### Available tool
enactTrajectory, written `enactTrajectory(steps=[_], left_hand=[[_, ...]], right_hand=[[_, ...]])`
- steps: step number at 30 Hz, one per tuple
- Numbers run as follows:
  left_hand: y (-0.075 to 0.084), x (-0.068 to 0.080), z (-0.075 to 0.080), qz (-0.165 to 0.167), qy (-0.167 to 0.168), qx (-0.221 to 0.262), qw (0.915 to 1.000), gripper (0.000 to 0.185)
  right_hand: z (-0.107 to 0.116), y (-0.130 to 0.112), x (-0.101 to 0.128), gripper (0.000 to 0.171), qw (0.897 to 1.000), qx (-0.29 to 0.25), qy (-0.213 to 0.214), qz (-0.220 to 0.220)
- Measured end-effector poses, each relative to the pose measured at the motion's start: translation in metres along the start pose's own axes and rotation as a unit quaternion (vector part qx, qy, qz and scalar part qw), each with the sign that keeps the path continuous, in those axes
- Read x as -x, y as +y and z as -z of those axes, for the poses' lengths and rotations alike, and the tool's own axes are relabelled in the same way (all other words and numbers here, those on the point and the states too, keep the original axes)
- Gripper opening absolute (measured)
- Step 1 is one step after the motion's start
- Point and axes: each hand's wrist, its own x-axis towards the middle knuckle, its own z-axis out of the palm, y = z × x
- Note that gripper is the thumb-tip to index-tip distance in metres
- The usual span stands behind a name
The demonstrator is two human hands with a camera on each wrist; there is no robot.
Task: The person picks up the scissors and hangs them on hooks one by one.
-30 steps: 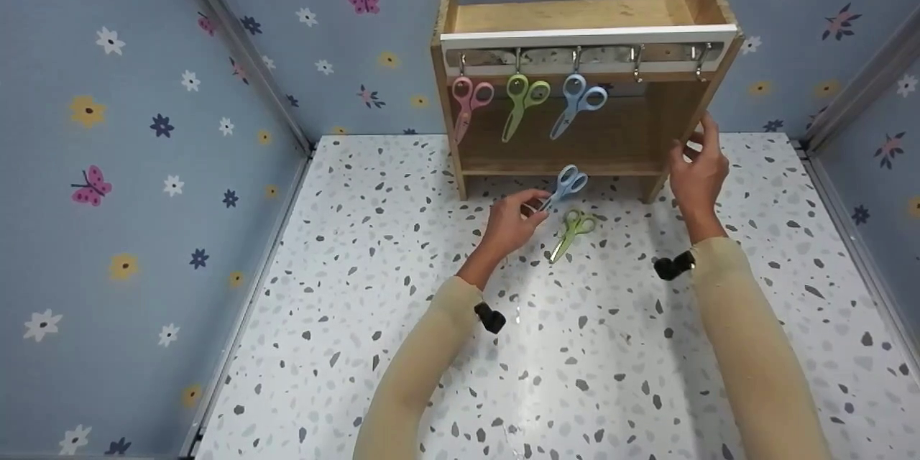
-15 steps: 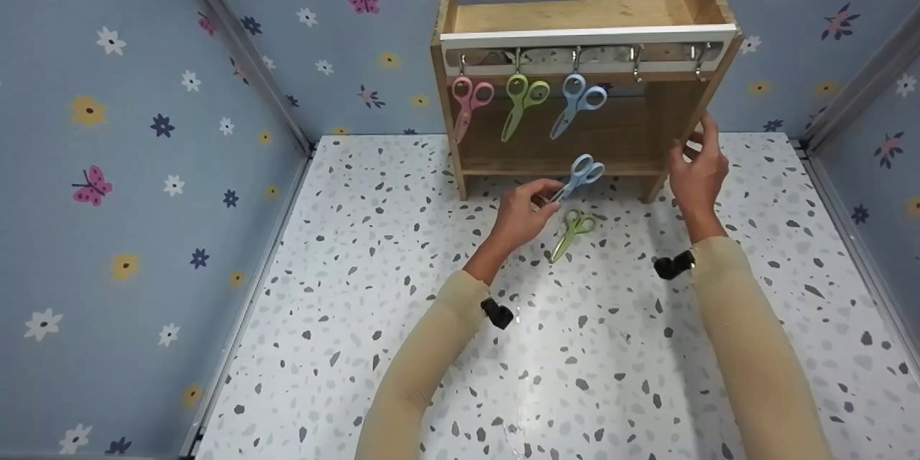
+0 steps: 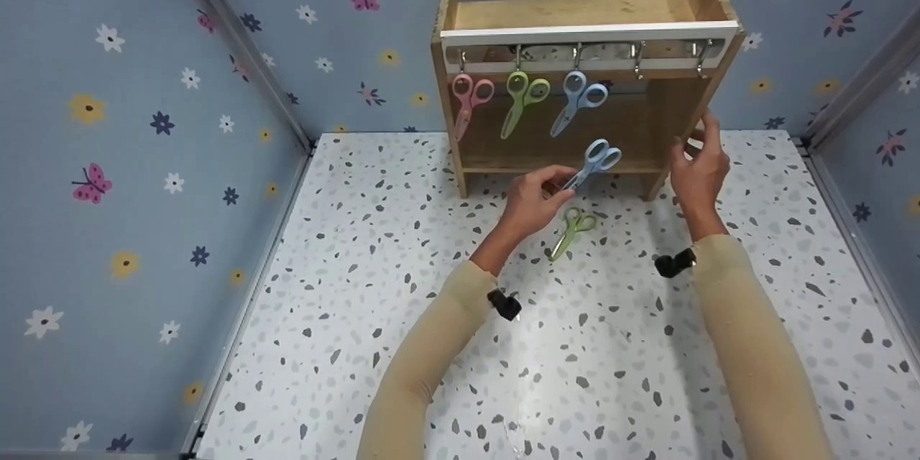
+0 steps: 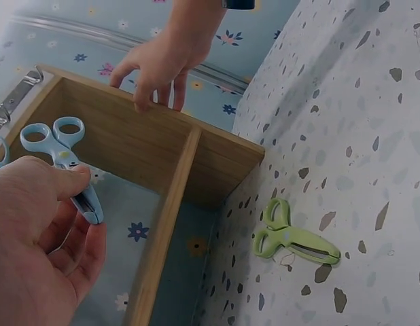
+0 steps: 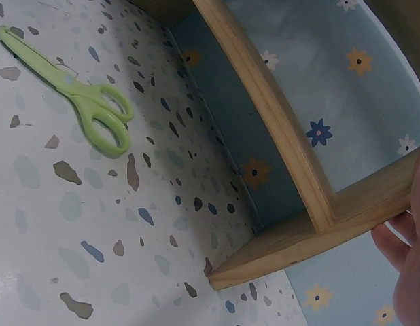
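Pinched between thumb and curled fingers, the blue scissors (image 3: 594, 162) sit blade-first in the grip of the left hand (image 3: 530, 203), their two loops pointing up and away toward the wooden rack (image 3: 668, 122). They are pale blue plastic with short closed blades, raised off the worktop (image 3: 374, 287) in front of the rack's lower shelf board. Across from them the right hand (image 3: 696, 171) rests on the rack's right side panel, fingers loosely bent over its front edge; from the right wrist view only a few fingertips show against the wood, so how firmly it clasps is hard to judge. Under the rack's white rail (image 3: 589, 34) runs a row of metal hooks, and three pairs hang there already: pink scissors (image 3: 467, 99), hanging green scissors (image 3: 522, 97) and hanging blue scissors (image 3: 577, 99). The two hooks (image 3: 637, 57) on the right are bare. Green scissors (image 3: 569, 230) lie flat on the speckled worktop just beside the left hand, near the rack's foot, blades closed. Floral blue walls (image 3: 144, 122) enclose the space on three sides.
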Motion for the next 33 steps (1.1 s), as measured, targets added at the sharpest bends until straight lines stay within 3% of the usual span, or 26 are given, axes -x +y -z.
enactTrajectory(steps=[15,33], left_hand=[[0.021,-0.01,0.003,-0.035,0.001,0.011,0.9993,0.031],[0.042,-0.022,0.003,-0.054,0.006,0.027,0.9981,0.032]], right_hand=[[-0.001,0.004,0.002,0.06,1.0,-0.002,0.014,0.015],[-0.001,-0.002,-0.002,0.061,1.0,0.0,0.002,-0.01]])
